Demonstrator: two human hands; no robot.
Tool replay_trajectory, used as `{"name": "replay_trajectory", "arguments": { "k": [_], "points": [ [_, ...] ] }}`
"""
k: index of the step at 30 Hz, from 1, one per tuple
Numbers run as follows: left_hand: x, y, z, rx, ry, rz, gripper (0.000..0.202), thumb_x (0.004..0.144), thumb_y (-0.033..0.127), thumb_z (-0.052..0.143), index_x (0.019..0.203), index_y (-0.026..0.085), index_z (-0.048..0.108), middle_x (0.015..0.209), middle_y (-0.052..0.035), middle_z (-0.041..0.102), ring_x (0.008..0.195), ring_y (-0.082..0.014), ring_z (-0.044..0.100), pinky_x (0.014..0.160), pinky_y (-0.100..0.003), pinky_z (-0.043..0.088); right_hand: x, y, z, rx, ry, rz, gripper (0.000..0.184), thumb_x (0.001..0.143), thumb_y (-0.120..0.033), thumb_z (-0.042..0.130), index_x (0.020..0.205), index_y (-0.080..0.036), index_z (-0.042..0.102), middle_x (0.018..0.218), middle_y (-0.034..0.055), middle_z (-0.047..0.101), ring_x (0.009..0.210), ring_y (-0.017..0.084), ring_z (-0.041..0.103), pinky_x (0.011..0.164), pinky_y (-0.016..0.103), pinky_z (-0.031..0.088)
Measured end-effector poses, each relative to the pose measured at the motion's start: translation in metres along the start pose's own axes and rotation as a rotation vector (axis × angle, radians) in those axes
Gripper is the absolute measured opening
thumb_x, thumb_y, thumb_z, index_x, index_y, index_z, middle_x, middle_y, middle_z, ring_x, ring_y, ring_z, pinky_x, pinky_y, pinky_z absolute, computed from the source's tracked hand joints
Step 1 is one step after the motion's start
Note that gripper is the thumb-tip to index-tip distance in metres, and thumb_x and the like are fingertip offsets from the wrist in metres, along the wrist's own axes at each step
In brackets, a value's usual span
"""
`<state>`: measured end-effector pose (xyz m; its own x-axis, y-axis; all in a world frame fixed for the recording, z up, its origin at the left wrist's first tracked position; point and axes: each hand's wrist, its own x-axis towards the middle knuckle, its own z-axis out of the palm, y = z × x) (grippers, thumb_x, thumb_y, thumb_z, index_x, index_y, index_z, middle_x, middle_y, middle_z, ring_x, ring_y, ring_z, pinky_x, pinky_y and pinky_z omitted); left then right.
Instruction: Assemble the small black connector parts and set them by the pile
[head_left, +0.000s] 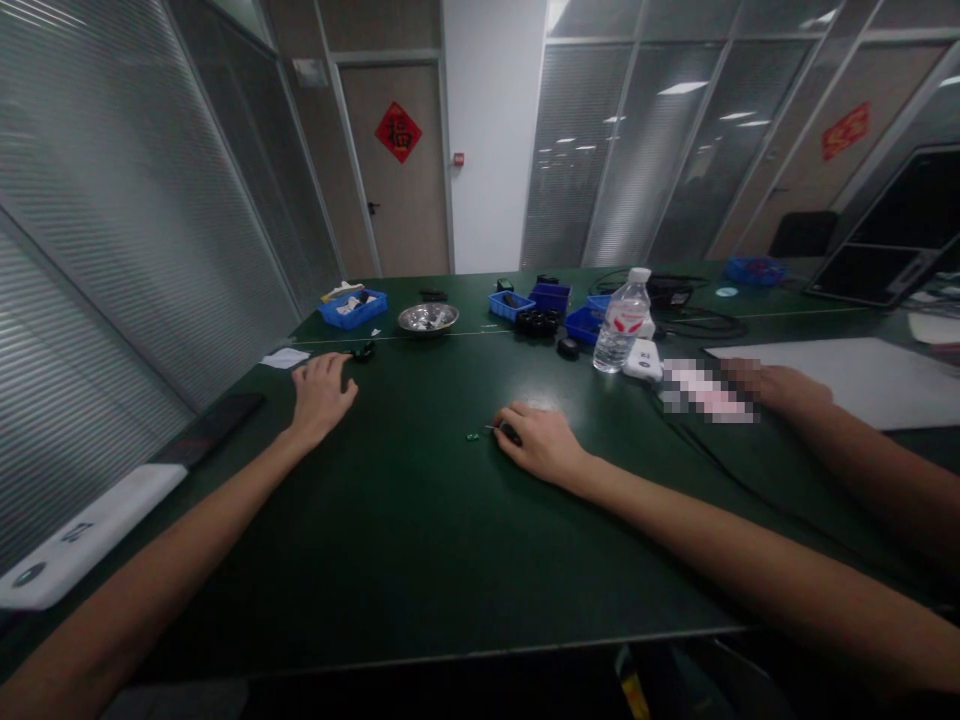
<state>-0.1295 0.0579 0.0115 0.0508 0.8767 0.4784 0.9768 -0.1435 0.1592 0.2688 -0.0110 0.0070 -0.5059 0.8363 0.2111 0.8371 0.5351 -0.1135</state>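
Observation:
My left hand [322,392] rests at the table's left side, fingers spread and curved. Its fingertips are close to a small dark object [364,351]; whether they touch it I cannot tell. Near the middle of the table, my right hand [541,440] is closed on a small dark object with a thin pale tip [511,432], mostly hidden under the fingers. Just left of that tip lies a small green piece [472,436] on the dark green table [420,540].
Farther back stand a round metal dish [428,319], a blue bin [354,309] and a water bottle [622,322]. Another person's hand [787,388] is beside a blurred pink-white patch [705,390] at right. A long white-and-black device [97,530] lies along the left edge.

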Motion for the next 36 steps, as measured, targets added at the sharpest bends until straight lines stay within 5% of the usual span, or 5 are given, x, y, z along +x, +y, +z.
{"name": "replay_trajectory", "arguments": {
  "k": [4,9,15,22,36],
  "points": [
    [-0.015,0.074,0.006,-0.268,-0.233,0.313,0.038,0.102,0.044,0.047,0.127,0.021,0.065,0.118,-0.0078,0.066,0.108,-0.0249,0.06,0.094,-0.04,0.048,-0.002,0.001,-0.004,0.043,0.013,0.003,0.031,0.105,-0.039,0.043,0.12,-0.023,0.064,0.111,0.0069,0.068,0.087,0.018,0.065,0.072,0.028,0.043],
    [-0.034,0.128,0.018,-0.521,-0.41,0.409,0.054,0.089,0.062,0.064,0.128,0.026,0.066,0.111,-0.0058,0.065,0.102,-0.0239,0.061,0.086,-0.038,0.05,-0.005,-0.001,-0.009,0.068,0.02,0.071,0.03,0.105,-0.038,0.044,0.117,-0.022,0.066,0.11,0.0075,0.069,0.086,0.018,0.065,0.072,0.028,0.043],
    [-0.034,0.128,0.021,-0.648,-0.439,0.365,0.037,0.092,0.056,0.064,0.109,0.025,0.076,0.113,-0.0063,0.065,0.104,-0.0234,0.062,0.089,-0.038,0.051,-0.003,0.001,-0.006,0.073,0.034,0.078,0.028,0.104,-0.037,0.046,0.114,-0.022,0.067,0.109,0.0067,0.07,0.086,0.018,0.065,0.073,0.028,0.042],
    [-0.032,0.138,0.017,-0.627,-0.484,0.428,0.045,0.091,0.056,0.065,0.126,0.027,0.07,0.114,-0.0064,0.063,0.103,-0.0227,0.061,0.087,-0.036,0.051,-0.002,0.003,0.0,0.063,0.064,0.065,0.027,0.104,-0.038,0.046,0.112,-0.023,0.067,0.107,0.0051,0.07,0.084,0.018,0.064,0.07,0.028,0.04],
    [-0.036,0.141,0.018,-0.721,-0.47,0.464,0.024,0.097,0.04,0.063,0.105,0.022,0.075,0.111,-0.0066,0.065,0.101,-0.0202,0.062,0.088,-0.034,0.049,0.0,0.003,0.002,0.067,0.049,0.076,0.027,0.103,-0.039,0.047,0.113,-0.024,0.068,0.107,0.0055,0.069,0.084,0.018,0.064,0.07,0.028,0.041]
  ]
}}
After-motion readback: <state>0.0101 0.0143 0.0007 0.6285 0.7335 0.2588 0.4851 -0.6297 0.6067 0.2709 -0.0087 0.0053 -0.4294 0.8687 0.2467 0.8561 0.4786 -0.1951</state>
